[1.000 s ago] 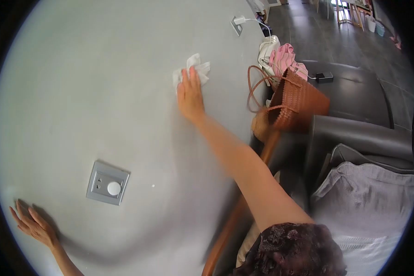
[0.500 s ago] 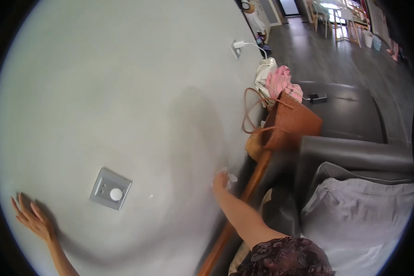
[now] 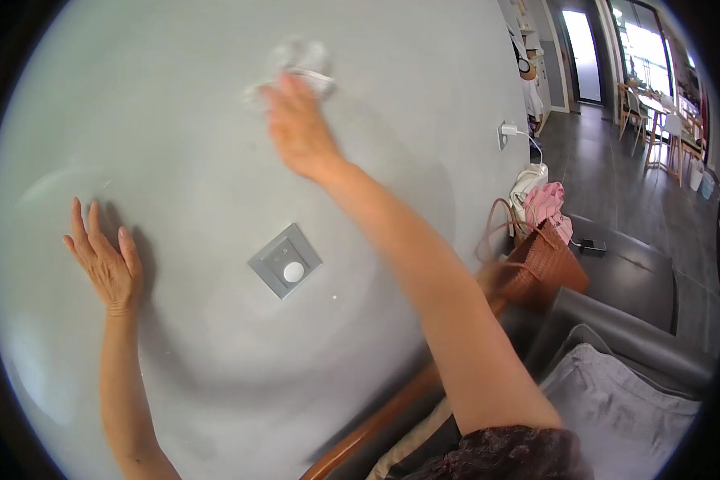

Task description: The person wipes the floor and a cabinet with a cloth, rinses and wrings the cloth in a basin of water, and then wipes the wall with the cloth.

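Note:
Against the light grey wall, my right hand presses a crumpled white wipe, slightly blurred, above the wall socket. The wipe spreads out beyond my fingertips, and whether it is paper or fabric I cannot tell. My left hand rests at the left with fingers spread, on or very close to the wall, and holds nothing. Between the two arms sits a grey wall socket plate with a round white piece on it.
At the right, a brown woven bag stands beside pink cloth and a small black box. A white charger is plugged into the wall. A dark sofa with a grey cover lies below.
My right hand has swept from low on the wall near the sofa to high above the socket, still holding the wipe. The view has shifted; my left hand stays spread.

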The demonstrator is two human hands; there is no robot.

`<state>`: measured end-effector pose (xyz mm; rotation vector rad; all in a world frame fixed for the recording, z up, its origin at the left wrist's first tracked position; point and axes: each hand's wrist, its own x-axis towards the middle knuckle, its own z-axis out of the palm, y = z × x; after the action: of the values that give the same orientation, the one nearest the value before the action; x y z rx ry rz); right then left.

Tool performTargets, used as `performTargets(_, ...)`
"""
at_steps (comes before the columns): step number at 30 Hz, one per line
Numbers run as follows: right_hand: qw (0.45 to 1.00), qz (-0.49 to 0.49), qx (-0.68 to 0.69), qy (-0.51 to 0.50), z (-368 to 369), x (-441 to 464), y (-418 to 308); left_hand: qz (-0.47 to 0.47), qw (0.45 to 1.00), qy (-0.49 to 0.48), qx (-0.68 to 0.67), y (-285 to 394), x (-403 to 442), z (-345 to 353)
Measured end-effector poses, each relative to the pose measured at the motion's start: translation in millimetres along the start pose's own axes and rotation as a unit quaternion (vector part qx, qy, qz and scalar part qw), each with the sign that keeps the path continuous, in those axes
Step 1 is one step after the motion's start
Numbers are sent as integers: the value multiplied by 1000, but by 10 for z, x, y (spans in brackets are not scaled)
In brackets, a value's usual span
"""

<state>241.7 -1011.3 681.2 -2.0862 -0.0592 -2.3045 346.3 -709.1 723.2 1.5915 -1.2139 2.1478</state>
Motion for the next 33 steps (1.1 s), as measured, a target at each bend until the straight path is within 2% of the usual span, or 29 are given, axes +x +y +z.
performTargets(3, 997, -53, -40, 32, 95, 261, -53, -1, 1000, 6, 1, -17, 31, 3)
performTargets(5, 990, -28, -114, 72, 115, 332, 484, -7, 1000, 7, 1, 9, 16, 32)
performTargets(6, 944, -10, -315, 92, 71, 267, 816, -11, 1000, 1, 4, 21, 25, 37)
performTargets(7, 925, 145, -351, -35, -7, 178, 1200, -16, 1000, -7, 11, 6, 15, 22)
performTargets(8, 920, 300, -246, -57, -254, 18, 1211, -15, 1000, -11, 9, -15, 17, 7)
performTargets(9, 869, 250, -415, -100, -145, -347, 1797, -17, 1000, -14, 5, -10, 13, 6)
performTargets(10, 892, 324, -314, 42, -108, -403, 1629, -21, 1000, -14, -4, 1, 13, 23)
performTargets(11, 879, 393, -203, 181, -129, -494, 1452, -23, 1000, -16, -7, 2, 4, 29)
performTargets(13, 934, 261, 18, 244, 149, -430, 1202, -25, 999, -17, -9, -1, 6, 16)
performTargets(14, 952, 219, 11, 211, 263, -362, 895, -28, 999, -16, -9, -6, -1, 23)
performTargets(16, 988, 83, -91, 96, 441, -178, -16, -36, 999, -15, -18, -5, -6, 20)
performTargets(19, 994, -93, 49, -12, 524, -233, -1163, -35, 998, -7, -48, -49, -11, 47)
performTargets(22, 985, -155, 32, -63, 418, -200, -1271, -39, 997, 8, -63, -83, -67, -174)
performTargets(23, 994, -69, 30, -82, 400, -168, -1131, -44, 997, 15, -66, -89, -107, -279)
performTargets(24, 994, 17, 29, -104, 369, -156, -883, -28, 989, 56, -131, -109, -188, -481)
performTargets(25, 996, 51, 37, -62, 247, -207, -603, -14, 977, 94, -194, -123, -352, -747)
performTargets(26, 992, 48, -88, 80, 351, -316, -223, -40, 974, 77, -207, -145, -606, -1032)
performTargets(27, 983, 94, -152, 49, 267, -338, 80, -67, 972, 61, -218, -152, -904, -1371)
performTargets(28, 954, 92, -285, -3, 313, -418, 502, -96, 970, 23, -224, -114, -1242, -1705)
performTargets(30, 957, 268, -80, 78, 273, -231, -84, -172, 957, -135, -188, -21, -2132, -2271)
performTargets(31, 969, 217, -95, 75, 370, -228, -347, -213, 935, -223, -175, 66, -2534, -2514)
performTargets(33, 984, 109, -122, 72, 650, -295, -910, -361, 852, -355, -131, 318, -3245, -2933)
